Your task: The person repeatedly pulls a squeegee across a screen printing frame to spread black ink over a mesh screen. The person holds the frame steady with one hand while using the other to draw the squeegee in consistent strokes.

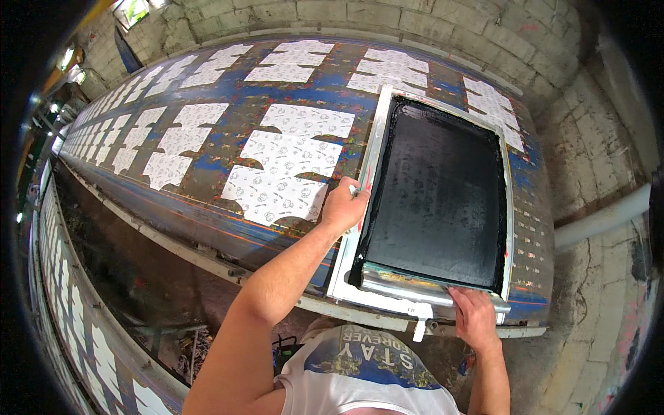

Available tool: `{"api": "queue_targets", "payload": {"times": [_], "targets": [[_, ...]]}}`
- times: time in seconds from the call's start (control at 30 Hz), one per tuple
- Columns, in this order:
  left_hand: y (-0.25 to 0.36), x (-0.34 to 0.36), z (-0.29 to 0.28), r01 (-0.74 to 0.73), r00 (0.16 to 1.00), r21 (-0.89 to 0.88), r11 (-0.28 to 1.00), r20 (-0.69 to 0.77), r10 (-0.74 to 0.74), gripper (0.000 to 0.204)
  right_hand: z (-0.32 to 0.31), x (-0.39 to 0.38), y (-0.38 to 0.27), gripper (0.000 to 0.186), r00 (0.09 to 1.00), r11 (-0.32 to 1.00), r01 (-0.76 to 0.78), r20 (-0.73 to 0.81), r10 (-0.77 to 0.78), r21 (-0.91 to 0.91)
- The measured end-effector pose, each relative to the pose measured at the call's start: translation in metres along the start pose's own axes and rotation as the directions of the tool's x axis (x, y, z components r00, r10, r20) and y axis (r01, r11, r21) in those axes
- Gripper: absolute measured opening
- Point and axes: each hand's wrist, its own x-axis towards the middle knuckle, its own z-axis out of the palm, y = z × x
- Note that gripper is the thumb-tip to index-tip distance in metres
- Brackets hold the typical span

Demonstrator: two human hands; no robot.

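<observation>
A screen-printing frame (380, 131) lies on the long printing table, its mesh coated with black ink (436, 187). My left hand (346, 205) is closed on the frame's left side, next to a small pale piece under the thumb. Across the near end of the mesh lies a metal squeegee (404, 285), with an ink-stained edge. My right hand (476, 317) is closed around the right end of the squeegee; its fingertips are partly hidden. Just left of the frame lies a white fabric piece (290, 162) with small printed figures.
Several rows of white cut fabric pieces (187, 142) cover the paint-stained table (228, 117). A rail (200, 263) runs along its near edge. A second table (66, 304) with fabric stands at the left. A block wall (408, 24) and a pale pipe (602, 218) border the far and right sides.
</observation>
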Motion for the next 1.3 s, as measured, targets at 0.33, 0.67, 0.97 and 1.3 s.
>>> {"api": "queue_targets", "payload": {"times": [0.33, 0.67, 0.97, 1.3], "targets": [[-0.019, 0.01, 0.008, -0.081, 0.997, -0.085, 0.993, -0.023, 0.079, 0.046, 0.01, 0.039, -0.013, 0.045, 0.986, 0.996, -0.081, 0.144, 0.085, -0.032], [-0.014, 0.008, 0.007, -0.108, 0.994, -0.128, 0.986, -0.033, 0.105, 0.038, -0.029, 0.139, 0.071, 0.03, 0.767, 0.966, -0.241, 0.628, 0.131, 0.093], [-0.01, 0.011, 0.01, -0.009, 1.0, -0.078, 0.997, -0.019, 0.008, 0.037, -0.017, 0.291, 0.188, 0.025, 0.93, 0.978, -0.187, 0.304, 0.205, -0.088], [0.006, 0.007, 0.008, -0.034, 0.999, 0.041, 0.999, -0.038, 0.036, 0.042, 0.013, 0.425, 0.271, 0.03, 0.982, 0.97, -0.15, 0.083, 0.168, -0.191]]}}
